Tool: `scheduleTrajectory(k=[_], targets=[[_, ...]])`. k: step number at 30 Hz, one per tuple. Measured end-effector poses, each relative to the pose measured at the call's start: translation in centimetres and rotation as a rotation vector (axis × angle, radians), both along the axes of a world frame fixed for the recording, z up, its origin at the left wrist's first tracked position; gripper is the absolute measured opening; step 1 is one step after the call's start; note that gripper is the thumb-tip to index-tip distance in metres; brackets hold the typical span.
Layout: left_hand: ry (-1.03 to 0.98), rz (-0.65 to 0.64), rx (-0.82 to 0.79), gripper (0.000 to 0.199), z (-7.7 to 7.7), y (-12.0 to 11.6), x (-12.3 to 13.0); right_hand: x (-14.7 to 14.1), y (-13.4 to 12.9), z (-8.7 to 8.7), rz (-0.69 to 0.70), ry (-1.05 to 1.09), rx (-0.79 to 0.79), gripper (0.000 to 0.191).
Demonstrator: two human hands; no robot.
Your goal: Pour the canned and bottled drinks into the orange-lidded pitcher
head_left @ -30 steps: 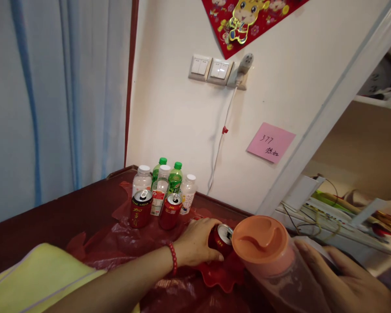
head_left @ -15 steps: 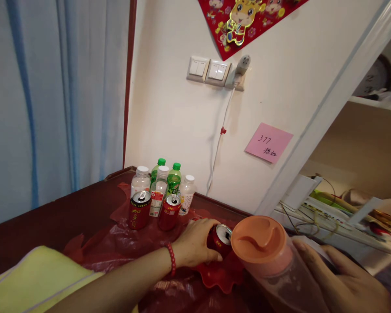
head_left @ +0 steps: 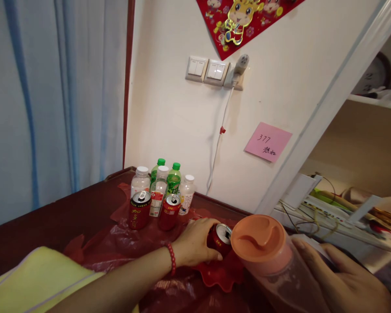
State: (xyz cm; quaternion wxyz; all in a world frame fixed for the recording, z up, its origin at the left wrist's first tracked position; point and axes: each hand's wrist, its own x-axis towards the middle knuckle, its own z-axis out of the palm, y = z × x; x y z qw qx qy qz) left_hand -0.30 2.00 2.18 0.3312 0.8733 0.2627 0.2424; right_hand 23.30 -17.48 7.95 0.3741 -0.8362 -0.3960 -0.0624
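My left hand [head_left: 200, 241], with a red bead bracelet on the wrist, is closed round a red drink can [head_left: 220, 243]. That can is opened at the top and stands over a red scalloped dish [head_left: 221, 276]. At the lower right, my right hand [head_left: 348, 276] grips a translucent plastic pitcher [head_left: 289, 282] with an orange lid [head_left: 258, 237]. The lid is close beside the can and hides part of its right edge. Left of my left hand stand two more red cans, one black-rimmed [head_left: 140, 213] and one red-rimmed [head_left: 169, 214].
Behind the cans are several bottles, including a green-capped one [head_left: 173, 178] and a white-capped one [head_left: 187, 195]. A red plastic sheet [head_left: 117, 237] covers part of the dark table [head_left: 35, 224]. A yellow cloth [head_left: 42, 278] lies at left. A white cord [head_left: 217, 152] hangs down the wall.
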Motion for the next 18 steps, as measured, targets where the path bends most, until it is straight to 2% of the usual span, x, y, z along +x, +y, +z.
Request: scheduleTrajectory(k=[13, 18], targets=[[0.008, -0.003, -0.005, 0.074, 0.16, 0.00, 0.10, 0.23, 0.30, 0.00, -0.034, 0.009, -0.028, 0.065], [-0.006, -0.003, -0.005, 0.075, -0.03, 0.06, 0.14, 0.10, 0.23, 0.02, -0.006, -0.028, 0.025, 0.061]])
